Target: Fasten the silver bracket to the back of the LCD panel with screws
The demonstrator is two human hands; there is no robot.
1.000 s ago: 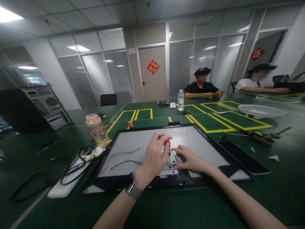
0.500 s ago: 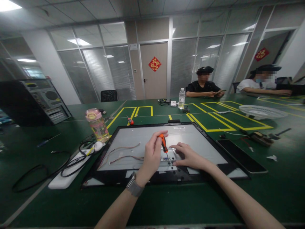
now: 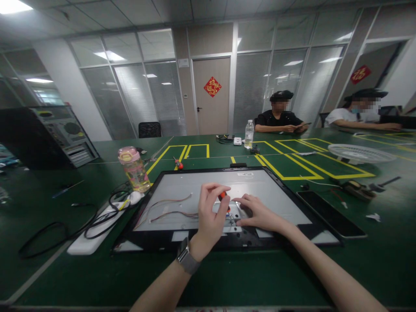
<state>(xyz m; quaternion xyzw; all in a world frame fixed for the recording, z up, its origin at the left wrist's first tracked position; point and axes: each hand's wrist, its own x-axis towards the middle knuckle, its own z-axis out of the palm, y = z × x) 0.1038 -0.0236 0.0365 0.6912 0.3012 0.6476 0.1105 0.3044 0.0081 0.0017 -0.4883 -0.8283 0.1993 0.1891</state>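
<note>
A monitor panel [image 3: 182, 188] lies face down on the green table, its grey metal back up inside a black frame. Thin coloured wires [image 3: 165, 207] run across its left half. My left hand [image 3: 209, 214], a watch on the wrist, is closed round a small orange-handled screwdriver [image 3: 223, 197] whose tip points down at the panel's lower middle. My right hand [image 3: 256, 212] rests beside the tip, fingers pressed on a small part of the panel.
A pink-capped bottle [image 3: 133, 169] and black cables over a white strip [image 3: 97, 221] lie left. A computer case [image 3: 48, 136] stands far left. A dark slab [image 3: 329, 212], tools [image 3: 355, 188] and a white fan grille [image 3: 360, 152] sit right. Two people sit across the table by a water bottle [image 3: 248, 134].
My left hand has turned on the screwdriver, its fingers now covering most of the orange handle that stood clear half a second ago. The right hand has stayed in place.
</note>
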